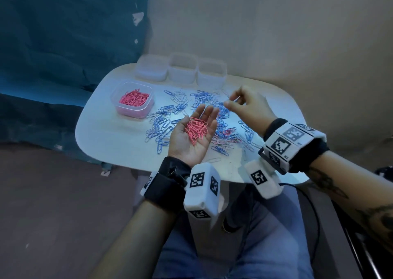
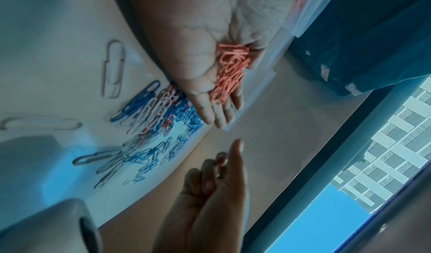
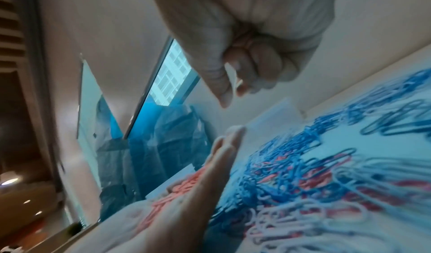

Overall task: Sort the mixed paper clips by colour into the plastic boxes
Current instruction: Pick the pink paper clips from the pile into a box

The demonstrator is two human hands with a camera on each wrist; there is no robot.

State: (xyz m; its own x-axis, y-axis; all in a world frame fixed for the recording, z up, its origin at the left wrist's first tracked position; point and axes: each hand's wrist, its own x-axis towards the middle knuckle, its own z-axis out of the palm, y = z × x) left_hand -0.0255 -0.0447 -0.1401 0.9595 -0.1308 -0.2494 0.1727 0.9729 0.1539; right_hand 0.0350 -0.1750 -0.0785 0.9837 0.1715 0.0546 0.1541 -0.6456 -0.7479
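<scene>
Head view first: the left hand point(image 1: 192, 137) lies palm up over the white worktop point(image 1: 102, 134), fingers straight, cradling a small heap of pink paper clips point(image 1: 196, 130). The right hand point(image 1: 247, 106) hovers just beyond it, thumb and forefinger in a narrow grip, pinching a single pale clip point(image 1: 236, 99). Below both, blue, white and pink clips lie as a mixed pile point(image 1: 180, 108) on the worktop. On the left stands a clear plastic box of pink clips point(image 1: 133, 99); three empty clear boxes point(image 1: 182, 69) line the far edge.

Left wrist view: the open palm point(image 2: 198, 54) carries the pink heap point(image 2: 229, 72) along the fingers; the right hand point(image 2: 210, 192) shows below, fingers curled, and a lone white clip point(image 2: 113, 69) lies apart from the pile.

Right wrist view, blurred: thumb point(image 3: 214, 72) and curled fingers meet close together; what they pinch I cannot tell here. The left hand point(image 3: 186, 201) sits beneath, beside the mixed clips point(image 3: 326, 174).
</scene>
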